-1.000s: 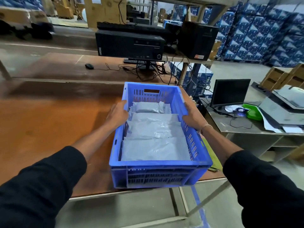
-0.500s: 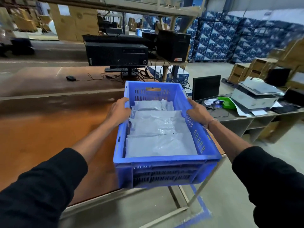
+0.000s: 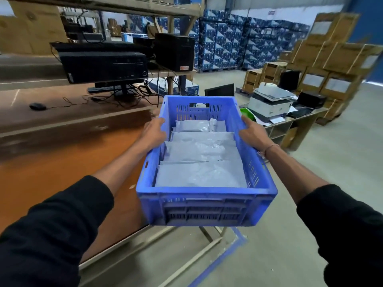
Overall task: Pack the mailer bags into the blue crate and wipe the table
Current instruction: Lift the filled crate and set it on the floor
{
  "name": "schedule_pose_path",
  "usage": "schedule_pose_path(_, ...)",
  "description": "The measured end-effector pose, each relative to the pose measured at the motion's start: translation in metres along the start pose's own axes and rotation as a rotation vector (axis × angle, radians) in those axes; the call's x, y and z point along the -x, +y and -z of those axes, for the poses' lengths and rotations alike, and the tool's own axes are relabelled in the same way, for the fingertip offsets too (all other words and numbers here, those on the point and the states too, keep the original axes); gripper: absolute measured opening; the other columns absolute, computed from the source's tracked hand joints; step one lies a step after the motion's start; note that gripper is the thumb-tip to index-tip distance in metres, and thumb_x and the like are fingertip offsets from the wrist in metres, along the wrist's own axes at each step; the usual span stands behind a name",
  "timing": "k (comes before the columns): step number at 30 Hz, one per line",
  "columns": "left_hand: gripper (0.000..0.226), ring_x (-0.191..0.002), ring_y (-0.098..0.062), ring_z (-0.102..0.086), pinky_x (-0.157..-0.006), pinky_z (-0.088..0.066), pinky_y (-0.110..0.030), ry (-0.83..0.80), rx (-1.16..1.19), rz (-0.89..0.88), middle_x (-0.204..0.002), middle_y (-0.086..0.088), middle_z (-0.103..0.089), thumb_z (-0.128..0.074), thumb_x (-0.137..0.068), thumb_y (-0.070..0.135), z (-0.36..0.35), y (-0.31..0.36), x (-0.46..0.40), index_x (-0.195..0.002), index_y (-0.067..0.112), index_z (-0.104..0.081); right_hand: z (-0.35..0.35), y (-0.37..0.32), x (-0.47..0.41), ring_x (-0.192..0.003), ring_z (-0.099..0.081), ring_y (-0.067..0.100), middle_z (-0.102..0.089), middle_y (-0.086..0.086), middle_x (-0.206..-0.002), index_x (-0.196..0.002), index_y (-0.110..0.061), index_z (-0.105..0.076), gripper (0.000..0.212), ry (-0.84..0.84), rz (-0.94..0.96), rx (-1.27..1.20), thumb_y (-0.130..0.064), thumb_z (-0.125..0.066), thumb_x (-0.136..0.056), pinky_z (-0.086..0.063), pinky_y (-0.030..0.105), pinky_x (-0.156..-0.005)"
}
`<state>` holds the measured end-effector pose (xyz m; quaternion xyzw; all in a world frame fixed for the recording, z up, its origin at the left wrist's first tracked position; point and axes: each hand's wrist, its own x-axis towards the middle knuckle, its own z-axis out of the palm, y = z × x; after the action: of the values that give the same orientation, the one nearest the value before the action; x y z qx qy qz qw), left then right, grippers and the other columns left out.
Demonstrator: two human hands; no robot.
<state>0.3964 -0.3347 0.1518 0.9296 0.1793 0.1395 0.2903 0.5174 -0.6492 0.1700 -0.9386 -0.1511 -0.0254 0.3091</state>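
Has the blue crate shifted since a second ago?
Yes. The blue crate, gripped by the left hand and right hand, moved rightward off the table's corner, now mostly over the floor.

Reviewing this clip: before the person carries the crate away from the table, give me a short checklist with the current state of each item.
1. Left hand grips the blue crate at its left rim: ok.
2. Right hand grips the right rim: ok.
3. Grey mailer bags lie below the rim, none hanging over: ok.
4. Crate roughly level: ok, as far as the wide-angle view shows.
5. Crate clear of the wooden table: ok, its near end is over the floor past the table's corner.
6. Table wiped: cannot tell; no cloth in view.
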Motion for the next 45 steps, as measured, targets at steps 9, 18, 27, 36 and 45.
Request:
schedule_pose_path(9,0.062,-0.144,-0.031,-0.044,-0.114,-0.037,-0.037,-0.135,0.096,-0.191,-0.157,-0.014,-0.045,-0.054,-0.092,0.002,-0.046,0.074,-0.013,-0.153,0.007,-0.044,0.064,0.06,0.048,-0.129,-0.054,0.033,-0.055,0.01,-0.145,-0.152,-0.019,-0.041,0.064,0.161,-0.183,-0.069,-0.008,-0.051,-0.09,-0.042,0.037,-0.105)
schedule_pose_path(18,0.06,-0.146,-0.027,-0.041,-0.119,-0.031,-0.034,-0.262,0.113,-0.377,-0.158,-0.012,-0.045,-0.054,-0.092,0.004,-0.131,0.179,-0.028,-0.152,0.009,-0.046,0.127,0.147,0.091,-0.107,-0.062,0.036,-0.066,0.009,-0.126,-0.133,-0.026,-0.053,0.051,0.288,-0.358,-0.011,-0.014,-0.05,-0.083,-0.051,0.041,-0.092)
schedule_pose_path(27,0.06,-0.146,-0.026,-0.041,-0.118,-0.032,-0.034,-0.403,0.139,-0.471,-0.159,-0.01,-0.044,-0.054,-0.094,0.008,-0.247,0.257,-0.028,-0.153,0.012,-0.045,0.155,0.256,0.116,-0.11,-0.062,0.039,-0.065,0.012,-0.13,-0.144,-0.03,-0.045,0.06,0.38,-0.524,-0.009,-0.017,-0.049,-0.086,-0.05,0.041,-0.092)
schedule_pose_path(36,0.063,-0.137,-0.036,-0.05,-0.109,-0.038,-0.037,-0.527,0.11,-0.483,-0.148,-0.022,-0.053,-0.052,-0.092,0.001,-0.363,0.274,-0.03,-0.154,0.01,-0.044,0.128,0.355,0.121,-0.112,-0.062,0.042,-0.062,0.015,-0.135,-0.157,-0.034,-0.026,0.068,0.374,-0.679,-0.022,-0.025,-0.049,-0.093,-0.051,0.044,-0.091)
schedule_pose_path(45,0.069,-0.145,-0.028,-0.041,-0.118,-0.03,-0.033,-0.713,0.073,-0.426,-0.158,-0.014,-0.042,-0.047,-0.09,-0.004,-0.495,0.231,-0.048,-0.156,0.016,-0.041,0.025,0.443,0.114,-0.084,-0.061,0.038,-0.066,0.014,-0.102,-0.158,-0.037,-0.021,0.066,0.332,-0.89,-0.045,-0.026,-0.047,-0.098,-0.043,0.038,-0.07)
